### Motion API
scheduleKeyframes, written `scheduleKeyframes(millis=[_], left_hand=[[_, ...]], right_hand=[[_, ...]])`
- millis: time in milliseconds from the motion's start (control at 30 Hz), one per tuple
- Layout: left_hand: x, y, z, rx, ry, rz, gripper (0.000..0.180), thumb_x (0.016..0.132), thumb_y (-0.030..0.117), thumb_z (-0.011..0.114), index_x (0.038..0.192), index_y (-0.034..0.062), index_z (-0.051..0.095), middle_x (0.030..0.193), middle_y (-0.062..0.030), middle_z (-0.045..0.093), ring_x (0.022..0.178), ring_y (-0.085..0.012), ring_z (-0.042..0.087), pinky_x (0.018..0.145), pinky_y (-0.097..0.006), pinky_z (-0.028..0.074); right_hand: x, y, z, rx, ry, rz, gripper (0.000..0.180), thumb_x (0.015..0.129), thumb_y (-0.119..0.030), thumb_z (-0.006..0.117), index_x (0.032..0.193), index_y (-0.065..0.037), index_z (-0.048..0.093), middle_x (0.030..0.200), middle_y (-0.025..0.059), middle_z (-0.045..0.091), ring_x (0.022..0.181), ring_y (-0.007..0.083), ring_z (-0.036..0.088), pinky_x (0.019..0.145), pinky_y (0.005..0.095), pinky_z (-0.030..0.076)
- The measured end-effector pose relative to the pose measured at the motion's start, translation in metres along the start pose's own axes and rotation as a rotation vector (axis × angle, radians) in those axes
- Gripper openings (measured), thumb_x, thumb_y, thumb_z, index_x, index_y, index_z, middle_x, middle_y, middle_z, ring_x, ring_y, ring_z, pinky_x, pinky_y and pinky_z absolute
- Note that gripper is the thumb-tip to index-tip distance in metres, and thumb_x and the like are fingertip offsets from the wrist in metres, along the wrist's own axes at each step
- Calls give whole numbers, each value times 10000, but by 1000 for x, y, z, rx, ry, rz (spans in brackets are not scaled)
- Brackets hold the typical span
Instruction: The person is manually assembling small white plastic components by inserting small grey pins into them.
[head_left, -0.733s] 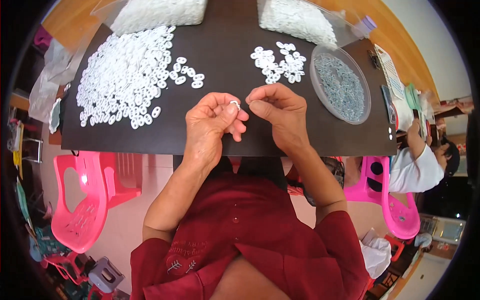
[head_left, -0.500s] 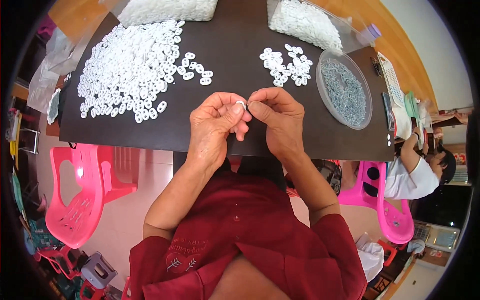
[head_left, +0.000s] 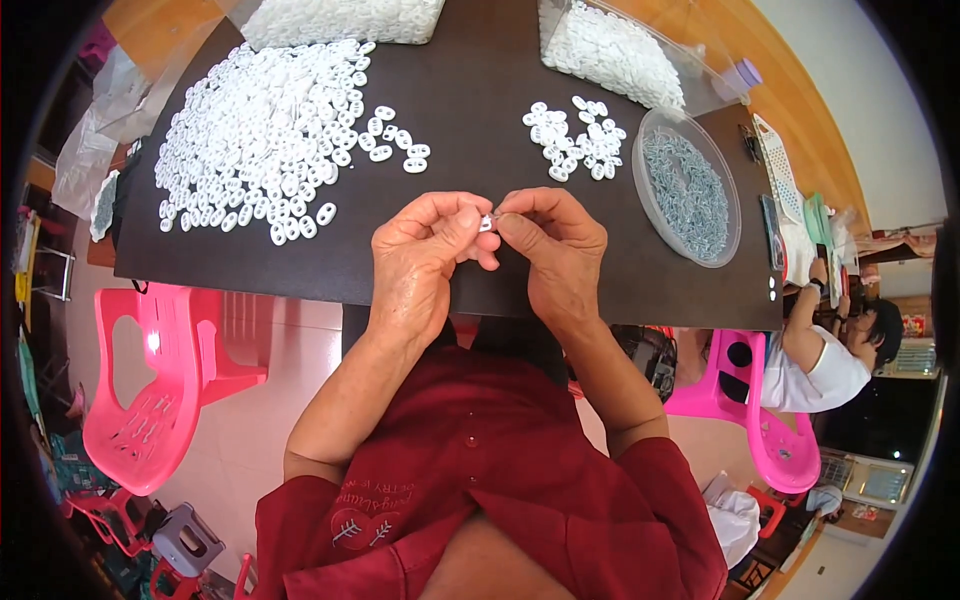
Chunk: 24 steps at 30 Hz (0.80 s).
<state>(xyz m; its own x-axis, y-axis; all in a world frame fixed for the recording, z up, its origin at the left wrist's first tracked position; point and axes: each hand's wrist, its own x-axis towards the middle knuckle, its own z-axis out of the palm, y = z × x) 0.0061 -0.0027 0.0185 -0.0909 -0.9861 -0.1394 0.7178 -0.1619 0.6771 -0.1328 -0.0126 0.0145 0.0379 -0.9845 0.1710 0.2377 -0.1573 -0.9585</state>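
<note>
Above the near edge of the dark table, my two hands meet at the fingertips. My left hand (head_left: 415, 265) pinches a small white oval plastic piece (head_left: 486, 223) between thumb and index finger, and a dark opening shows in its face. My right hand (head_left: 563, 258) has thumb and index finger pressed together at the right end of this piece; whatever tiny thing they hold is too small to make out. A big heap of white two-holed oval pieces (head_left: 262, 135) lies to the left, with a few loose ones (head_left: 382, 130) beside it. A smaller cluster of white pieces (head_left: 598, 140) lies right of centre.
At the right, a round clear tub (head_left: 735, 215) holds many small grey metal pieces (head_left: 685, 185). Two clear containers of white pieces (head_left: 340, 20) (head_left: 612, 58) stand at the far side. Pink plastic chairs (head_left: 150, 390) (head_left: 775, 440) flank me; another person (head_left: 820, 370) sits at the right.
The white piece has turned between my fingertips, so more of its face shows. My hands stay together, shifted slightly down and left in the picture.
</note>
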Motion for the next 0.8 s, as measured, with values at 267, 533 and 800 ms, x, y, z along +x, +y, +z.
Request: scheduleKeyframes(millis=[267,533,800], left_hand=[[1,-6,-7,138,9,33,113,882,60,571,945,-34,577,796,-76,613,632,-102,567,552,-216,470],[-1,-7,-10,204,4,58,86,879,57,574,922,-17,577,789,-64,600,620,-86,544,535,-200,445],[-6,-8,-9,298,15,113,95,875,65,585,926,-15,583,797,-55,593,629,-80,530,542,-195,440]], right_hand=[[-3,6,5,28,16,12,122,783,36,644,899,8,619,885,63,627,799,119,583,752,240,467],[-3,9,9,48,45,86,110,797,17,643,904,9,619,881,57,629,780,102,569,719,226,457],[-7,11,11,69,60,84,117,800,5,652,912,8,617,869,50,624,743,95,550,670,217,443]])
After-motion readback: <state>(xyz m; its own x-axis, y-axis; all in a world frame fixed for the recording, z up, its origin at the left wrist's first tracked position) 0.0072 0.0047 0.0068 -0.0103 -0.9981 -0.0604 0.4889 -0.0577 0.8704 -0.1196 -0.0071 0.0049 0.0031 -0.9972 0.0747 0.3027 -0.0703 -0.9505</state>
